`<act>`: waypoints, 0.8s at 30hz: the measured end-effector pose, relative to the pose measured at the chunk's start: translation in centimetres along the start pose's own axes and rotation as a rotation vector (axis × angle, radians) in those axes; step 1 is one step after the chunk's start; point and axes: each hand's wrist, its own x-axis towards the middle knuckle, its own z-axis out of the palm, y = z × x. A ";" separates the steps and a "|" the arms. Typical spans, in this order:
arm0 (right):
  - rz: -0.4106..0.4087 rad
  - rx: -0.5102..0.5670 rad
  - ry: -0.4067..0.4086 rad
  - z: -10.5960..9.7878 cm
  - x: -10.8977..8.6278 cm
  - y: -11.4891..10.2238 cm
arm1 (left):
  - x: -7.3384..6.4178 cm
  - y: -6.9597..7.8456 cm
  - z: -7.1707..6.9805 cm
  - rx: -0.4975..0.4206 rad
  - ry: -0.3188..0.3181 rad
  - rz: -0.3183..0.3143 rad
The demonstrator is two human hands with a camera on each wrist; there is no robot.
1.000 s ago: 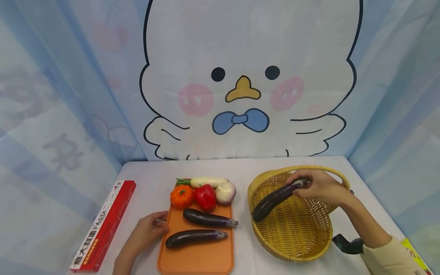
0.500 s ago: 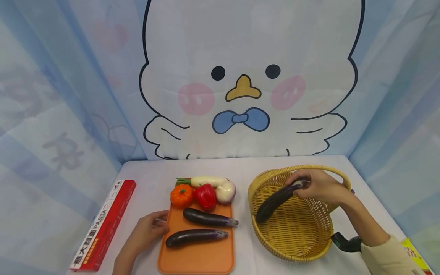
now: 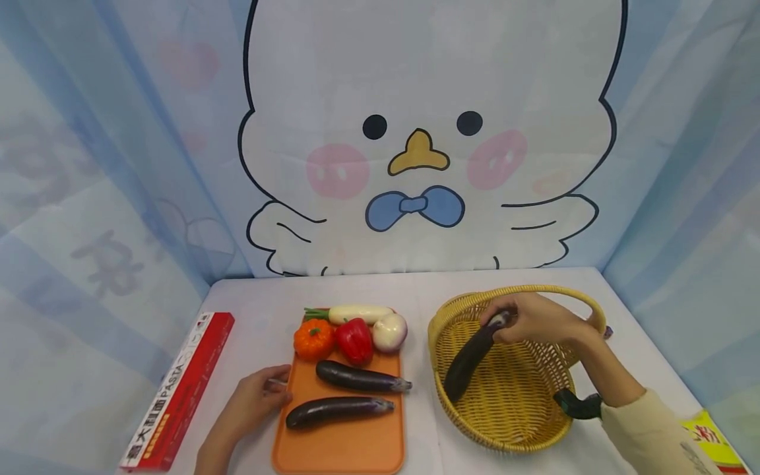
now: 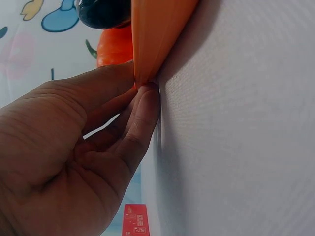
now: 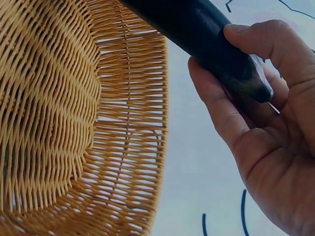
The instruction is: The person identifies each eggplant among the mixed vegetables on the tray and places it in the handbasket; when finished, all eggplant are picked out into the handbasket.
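My right hand (image 3: 537, 320) grips a dark purple eggplant (image 3: 472, 363) by its stem end, inside the yellow wicker basket (image 3: 513, 409) at the right. The eggplant slants down toward the basket's left side. In the right wrist view thumb and fingers close around the eggplant (image 5: 202, 34), beside the woven basket wall (image 5: 130, 108). My left hand (image 3: 255, 399) pinches the left edge of an orange tray (image 3: 338, 452); in the left wrist view the thumb lies over the tray edge (image 4: 155, 39) with fingertips under it. Two more eggplants lie on the tray, an upper eggplant (image 3: 359, 377) and a lower eggplant (image 3: 338, 411).
At the tray's far end sit an orange pumpkin-like vegetable (image 3: 315, 338), a red bell pepper (image 3: 355, 342), a white radish (image 3: 359, 314) and a round white-purple vegetable (image 3: 390, 332). A red pasta box (image 3: 184, 389) lies far left. A yellow packet (image 3: 712, 439) lies at the right edge.
My right hand has shifted left within the basket, and the eggplant in it has swung to a steeper slant, its free end lower. The left hand and tray have stayed put.
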 end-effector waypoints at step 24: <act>0.077 0.043 -0.145 0.0 4.2 3.5 | 0.1 -0.2 0.1 -0.003 0.013 0.011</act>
